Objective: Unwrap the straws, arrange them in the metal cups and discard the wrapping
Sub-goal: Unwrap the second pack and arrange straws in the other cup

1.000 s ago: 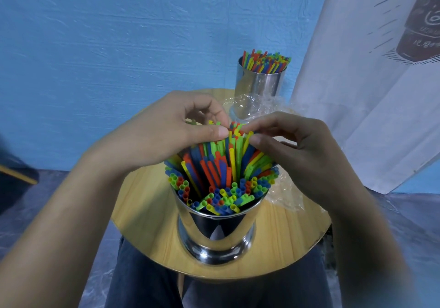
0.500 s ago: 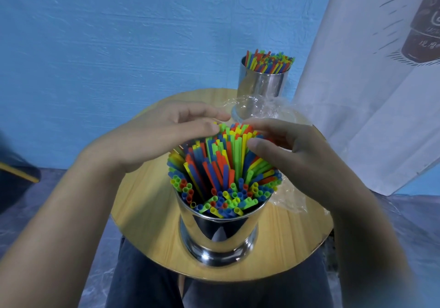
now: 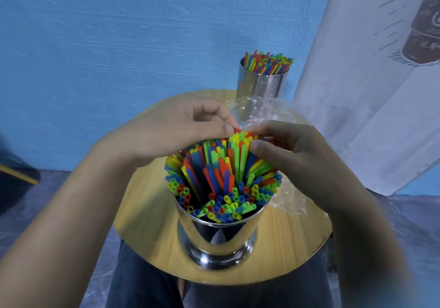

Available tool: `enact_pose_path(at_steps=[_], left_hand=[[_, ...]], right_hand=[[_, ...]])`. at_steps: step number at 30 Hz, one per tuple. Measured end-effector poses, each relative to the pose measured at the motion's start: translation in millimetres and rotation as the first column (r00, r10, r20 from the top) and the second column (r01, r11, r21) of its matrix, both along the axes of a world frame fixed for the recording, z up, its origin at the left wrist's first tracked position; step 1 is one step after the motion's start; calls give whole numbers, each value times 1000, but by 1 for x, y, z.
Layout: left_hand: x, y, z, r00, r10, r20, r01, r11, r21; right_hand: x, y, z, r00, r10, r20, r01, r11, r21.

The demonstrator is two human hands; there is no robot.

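- Pinching at the raised straw tips: both hands meet over the near metal cup [image 3: 219, 241], fingertips almost touching above its 12 o'clock side.
- left hand [image 3: 181, 131]: fingers curled, thumb and forefinger closed on the tips of the tallest straws [image 3: 221, 176].
- right hand [image 3: 297, 162]: thumb under, forefinger over, nipping the same bunch from the 3 o'clock side.
- Can't tell which single straws each hand has, as the tips are hidden under the fingers.
- straws: mixed red, blue, green and yellow. They fill the near metal cup and fan outward, with the 6 o'clock ones leaning over the rim, open ends to camera.
- near metal cup: upright and polished, at 6 o'clock on the round wooden worktop [image 3: 147, 212], close to its edge.
- far metal cup [image 3: 259, 88]: upright at 1 o'clock on the worktop, with its own load of far straws [image 3: 269, 63].
- wrapping [image 3: 288, 198]: clear crumpled plastic lying on the worktop, from the foot of the far metal cup round to 3 o'clock, partly behind the right hand.
- Surroundings: blue wall [image 3: 119, 45] at 12 o'clock, white printed cloth [image 3: 369, 93] hanging at 2 o'clock, dark trousers [image 3: 142, 284] below the worktop at 6 o'clock.
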State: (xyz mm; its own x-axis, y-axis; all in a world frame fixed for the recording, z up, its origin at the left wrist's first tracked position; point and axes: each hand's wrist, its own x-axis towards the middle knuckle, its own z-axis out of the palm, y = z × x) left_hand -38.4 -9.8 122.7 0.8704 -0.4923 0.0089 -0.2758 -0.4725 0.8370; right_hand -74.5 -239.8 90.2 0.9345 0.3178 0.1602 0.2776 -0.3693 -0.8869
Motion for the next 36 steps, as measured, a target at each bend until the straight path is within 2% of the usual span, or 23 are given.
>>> enact_pose_path(at_steps=[7,18,24,28,31,34,36], left_hand=[[2,1,2,999,-50,-16,50,999,-10],[-3,-1,8,993,-113,46,108,990,89],[-1,-1,7,994,-99,45,98,995,26],[1,-1,9,998,5,69,6,987,-158],[3,-2,12,988,129,80,-90,921,-378],[6,-3,16,962,271,26,-185,720,-669],[7,-1,19,938,345,-23,-230,572,-787]], right_hand=[[-1,-1,0,1000,2,7,-2,1000,-10],[-3,0,1,1000,-7,5,7,1000,-11],[-5,0,2,1000,13,15,-13,1000,-5],[-5,0,1,1000,6,18,-6,1000,2],[-4,0,0,1000,-10,21,9,1000,13],[-3,0,-1,999,-39,36,37,999,33],[-3,0,0,998,-38,58,36,999,36]])
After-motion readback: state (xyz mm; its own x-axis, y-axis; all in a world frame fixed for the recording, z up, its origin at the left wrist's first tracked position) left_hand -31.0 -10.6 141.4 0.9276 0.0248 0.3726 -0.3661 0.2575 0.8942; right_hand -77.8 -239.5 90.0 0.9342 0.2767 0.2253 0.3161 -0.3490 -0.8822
